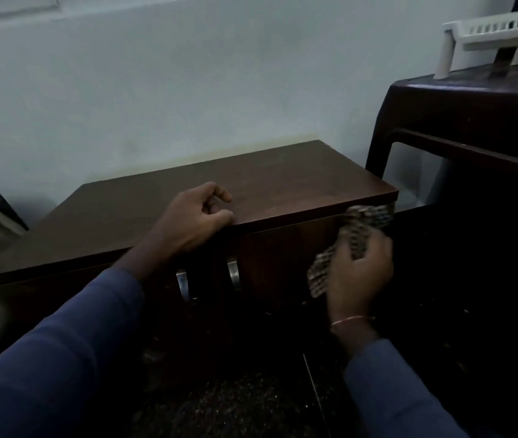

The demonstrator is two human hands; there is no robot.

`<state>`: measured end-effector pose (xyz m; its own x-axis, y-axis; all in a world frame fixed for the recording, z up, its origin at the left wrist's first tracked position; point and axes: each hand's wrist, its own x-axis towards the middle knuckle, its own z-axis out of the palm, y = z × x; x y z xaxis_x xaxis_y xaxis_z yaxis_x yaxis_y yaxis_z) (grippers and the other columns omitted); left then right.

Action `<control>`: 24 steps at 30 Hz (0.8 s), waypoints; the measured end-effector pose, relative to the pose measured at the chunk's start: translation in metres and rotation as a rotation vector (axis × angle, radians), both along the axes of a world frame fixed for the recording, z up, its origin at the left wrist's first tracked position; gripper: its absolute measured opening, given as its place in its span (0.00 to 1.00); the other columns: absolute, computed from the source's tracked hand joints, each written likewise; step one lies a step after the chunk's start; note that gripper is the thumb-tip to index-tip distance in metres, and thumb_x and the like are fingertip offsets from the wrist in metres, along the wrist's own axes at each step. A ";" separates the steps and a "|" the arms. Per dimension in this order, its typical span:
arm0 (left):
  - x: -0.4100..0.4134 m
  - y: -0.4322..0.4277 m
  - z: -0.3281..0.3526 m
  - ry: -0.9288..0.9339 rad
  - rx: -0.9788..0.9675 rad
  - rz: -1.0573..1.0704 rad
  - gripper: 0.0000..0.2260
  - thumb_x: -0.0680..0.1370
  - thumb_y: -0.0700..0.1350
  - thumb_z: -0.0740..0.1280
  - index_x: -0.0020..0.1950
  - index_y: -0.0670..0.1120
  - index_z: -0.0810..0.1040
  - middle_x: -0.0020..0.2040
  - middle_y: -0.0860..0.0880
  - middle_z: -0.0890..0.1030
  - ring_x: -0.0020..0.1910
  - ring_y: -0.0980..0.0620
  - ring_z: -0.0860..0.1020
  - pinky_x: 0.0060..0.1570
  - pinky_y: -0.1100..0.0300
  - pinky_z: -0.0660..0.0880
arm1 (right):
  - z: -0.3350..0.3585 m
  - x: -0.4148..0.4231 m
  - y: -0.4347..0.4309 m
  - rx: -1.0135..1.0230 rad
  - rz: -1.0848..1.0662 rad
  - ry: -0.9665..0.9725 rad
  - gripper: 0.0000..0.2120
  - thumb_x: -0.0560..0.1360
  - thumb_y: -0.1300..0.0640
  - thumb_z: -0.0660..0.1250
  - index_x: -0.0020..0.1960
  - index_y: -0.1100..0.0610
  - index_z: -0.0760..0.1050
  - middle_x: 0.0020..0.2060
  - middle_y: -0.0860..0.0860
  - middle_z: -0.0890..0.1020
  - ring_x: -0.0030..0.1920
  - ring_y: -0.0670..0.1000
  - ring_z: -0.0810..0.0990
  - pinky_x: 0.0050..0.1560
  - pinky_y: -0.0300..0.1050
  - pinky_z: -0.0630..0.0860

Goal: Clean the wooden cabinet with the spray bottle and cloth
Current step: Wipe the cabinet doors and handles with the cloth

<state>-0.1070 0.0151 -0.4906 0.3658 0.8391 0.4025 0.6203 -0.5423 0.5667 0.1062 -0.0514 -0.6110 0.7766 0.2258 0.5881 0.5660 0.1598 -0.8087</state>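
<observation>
- Right hand (pixel 357 276) fingers curled round checked cloth (pixel 351 238), pressed to cabinet (pixel 207 191) front just under the top's right corner.
- Left hand (pixel 196 216) fingers loosely curled, holding nothing, resting on the top's front edge.
- Below, between the hands: two metal handles (pixel 234 275).
- Further right: dark table (pixel 472 105) bearing a white rack (pixel 497 33); contents not visible.
</observation>
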 end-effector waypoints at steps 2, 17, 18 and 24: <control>0.001 -0.001 0.001 -0.005 -0.007 -0.001 0.12 0.67 0.49 0.67 0.50 0.50 0.79 0.35 0.51 0.76 0.31 0.58 0.71 0.37 0.62 0.70 | -0.008 -0.045 0.000 0.001 0.193 -0.263 0.08 0.71 0.62 0.65 0.49 0.60 0.77 0.44 0.59 0.78 0.43 0.57 0.77 0.45 0.49 0.75; -0.005 0.008 0.002 -0.089 -0.086 -0.056 0.08 0.65 0.44 0.65 0.43 0.50 0.74 0.39 0.46 0.77 0.38 0.49 0.74 0.39 0.57 0.69 | -0.005 0.018 0.006 0.036 -0.074 0.115 0.06 0.73 0.65 0.65 0.48 0.68 0.75 0.46 0.66 0.76 0.50 0.61 0.74 0.54 0.48 0.67; -0.005 0.007 0.003 -0.079 -0.074 -0.049 0.08 0.65 0.44 0.65 0.43 0.50 0.74 0.40 0.46 0.77 0.38 0.49 0.74 0.39 0.58 0.69 | -0.004 -0.002 0.007 0.051 0.004 -0.008 0.06 0.72 0.65 0.64 0.49 0.65 0.75 0.46 0.65 0.76 0.49 0.59 0.73 0.53 0.47 0.67; -0.001 -0.008 -0.003 0.176 0.098 -0.043 0.23 0.65 0.65 0.64 0.52 0.51 0.73 0.39 0.54 0.76 0.36 0.60 0.73 0.38 0.63 0.69 | -0.007 -0.033 0.000 0.000 0.435 -0.552 0.17 0.68 0.62 0.64 0.56 0.55 0.78 0.54 0.55 0.73 0.49 0.56 0.78 0.51 0.46 0.76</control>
